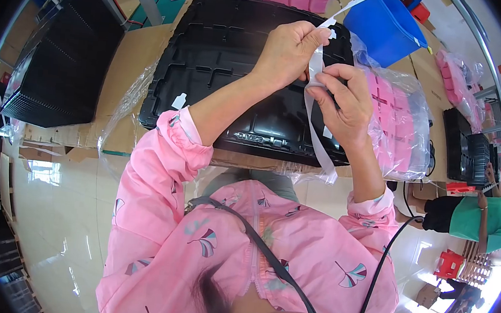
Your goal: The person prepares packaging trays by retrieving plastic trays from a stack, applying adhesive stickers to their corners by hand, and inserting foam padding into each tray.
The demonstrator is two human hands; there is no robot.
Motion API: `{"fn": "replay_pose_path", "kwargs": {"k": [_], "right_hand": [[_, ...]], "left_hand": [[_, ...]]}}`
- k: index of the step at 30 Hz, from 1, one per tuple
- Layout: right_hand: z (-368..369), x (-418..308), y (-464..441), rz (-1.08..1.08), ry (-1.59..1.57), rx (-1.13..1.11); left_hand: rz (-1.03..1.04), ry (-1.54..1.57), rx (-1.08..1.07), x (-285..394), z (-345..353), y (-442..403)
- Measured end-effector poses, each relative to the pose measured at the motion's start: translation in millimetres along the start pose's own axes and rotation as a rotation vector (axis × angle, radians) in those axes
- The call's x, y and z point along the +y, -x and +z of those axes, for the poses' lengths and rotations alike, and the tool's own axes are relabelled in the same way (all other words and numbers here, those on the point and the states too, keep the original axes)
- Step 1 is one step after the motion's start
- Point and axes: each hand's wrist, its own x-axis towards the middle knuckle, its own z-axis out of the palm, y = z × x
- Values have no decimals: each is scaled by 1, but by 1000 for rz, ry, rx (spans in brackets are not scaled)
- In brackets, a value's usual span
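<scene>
Above the right part of a black plastic tray (242, 48), both hands are on a long white strip (317, 141). My left hand (292, 50) pinches its upper part between thumb and fingers. Just below and to the right, my right hand (344, 102) pinches the strip lower down. The strip's loose end hangs past the tray's near edge, and its upper end runs up to the right. A small white label (179, 101) lies on the tray's left side, with other white pieces near its right side.
A blue bin (387, 28) stands at the back right. Pink trays in clear plastic (393, 121) lie right of the black tray. Black stacked trays (62, 56) are at the left. A person in green (483, 218) is at the far right.
</scene>
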Motion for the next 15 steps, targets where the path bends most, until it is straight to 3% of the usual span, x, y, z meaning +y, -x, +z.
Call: {"fn": "replay_pose_path", "kwargs": {"k": [8, 11, 15], "right_hand": [[0, -1, 4, -115, 90, 42], [-4, -11, -2, -113, 61, 58], [-13, -33, -48, 105, -86, -4]], "left_hand": [[-47, 19, -23, -4, 1, -1], [-37, 172, -40, -21, 5, -8], [-84, 119, -155, -13, 6, -3]]}}
